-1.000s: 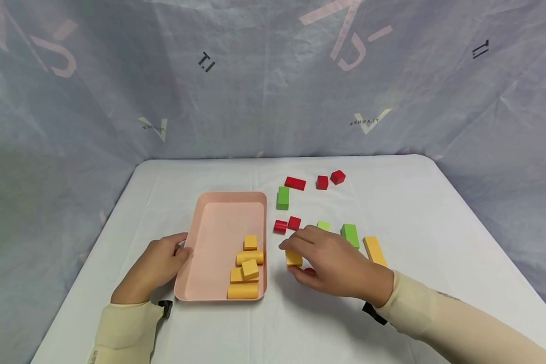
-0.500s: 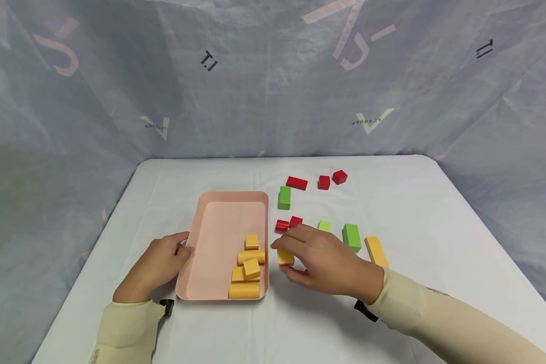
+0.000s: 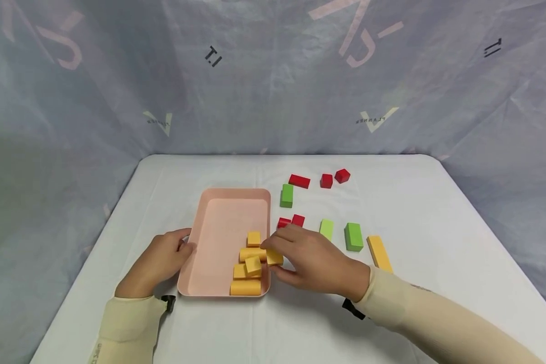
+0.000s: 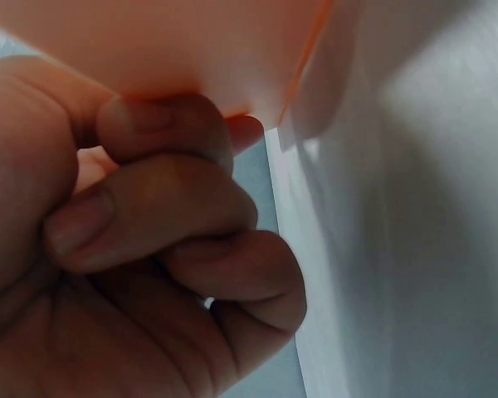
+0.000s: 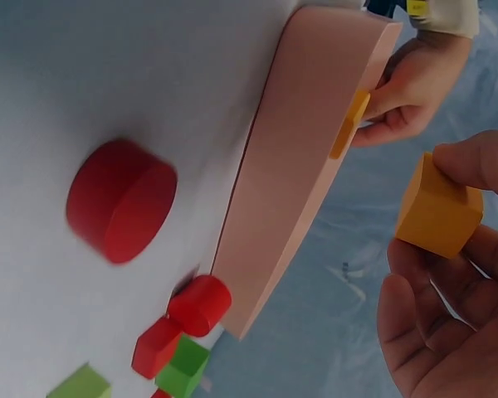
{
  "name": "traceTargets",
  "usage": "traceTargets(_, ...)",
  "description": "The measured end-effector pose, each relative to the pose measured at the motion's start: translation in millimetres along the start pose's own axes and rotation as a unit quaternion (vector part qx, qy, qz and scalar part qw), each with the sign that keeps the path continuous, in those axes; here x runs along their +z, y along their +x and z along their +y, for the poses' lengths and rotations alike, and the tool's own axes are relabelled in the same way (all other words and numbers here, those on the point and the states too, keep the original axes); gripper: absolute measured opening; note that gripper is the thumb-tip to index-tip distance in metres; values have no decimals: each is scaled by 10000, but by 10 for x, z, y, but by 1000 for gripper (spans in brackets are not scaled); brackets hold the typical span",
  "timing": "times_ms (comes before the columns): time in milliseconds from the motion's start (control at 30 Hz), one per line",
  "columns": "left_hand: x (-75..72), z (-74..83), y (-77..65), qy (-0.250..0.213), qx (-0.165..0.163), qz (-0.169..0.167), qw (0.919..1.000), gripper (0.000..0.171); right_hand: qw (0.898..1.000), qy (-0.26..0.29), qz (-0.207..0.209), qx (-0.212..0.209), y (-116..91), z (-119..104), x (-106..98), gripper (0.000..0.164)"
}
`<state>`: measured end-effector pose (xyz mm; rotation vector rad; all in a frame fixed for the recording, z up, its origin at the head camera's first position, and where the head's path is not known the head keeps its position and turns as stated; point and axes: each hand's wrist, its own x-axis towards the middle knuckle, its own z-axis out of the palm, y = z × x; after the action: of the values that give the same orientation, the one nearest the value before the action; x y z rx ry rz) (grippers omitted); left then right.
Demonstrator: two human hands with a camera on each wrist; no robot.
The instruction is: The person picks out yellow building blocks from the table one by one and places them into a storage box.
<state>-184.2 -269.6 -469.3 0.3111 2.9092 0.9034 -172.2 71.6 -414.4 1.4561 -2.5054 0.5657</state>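
Note:
My right hand (image 3: 311, 260) pinches a yellow cube (image 3: 274, 257) between thumb and fingertips, over the right rim of a pink tray (image 3: 201, 227). In the right wrist view the yellow cube (image 5: 438, 207) is held up off the table, beside the tray wall (image 5: 299, 124). My left hand (image 3: 161, 260) grips the tray's left edge, thumb over the rim and fingers curled outside, as the left wrist view shows the hand (image 4: 166, 215) under the pink wall (image 4: 174, 50). Inside the tray lie several yellow blocks, among them a cylinder (image 3: 245, 288) and a cube (image 3: 254, 238).
Right of the tray lie a red cylinder (image 3: 284, 222), a red block (image 3: 298, 220), green blocks (image 3: 287, 195) (image 3: 354, 237), a light green block (image 3: 326, 229) and a long yellow block (image 3: 379, 254). Further back are red blocks (image 3: 299, 181). A red disc (image 5: 120, 201) shows in the right wrist view.
My right hand has moved left with the yellow cube, from the table beside the tray to over its right rim. The left hand keeps its grip on the tray.

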Motion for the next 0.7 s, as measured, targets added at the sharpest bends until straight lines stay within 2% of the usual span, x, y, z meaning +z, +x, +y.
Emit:
traceTargets(333, -3, -15, -27, 109, 39, 50, 9999, 21, 9999, -59, -87, -106, 82, -36, 128, 38)
traceTargets(700, -1, 2, -12, 47, 143, 108, 9998, 25, 9998, -88, -27, -186, 141, -72, 146, 37)
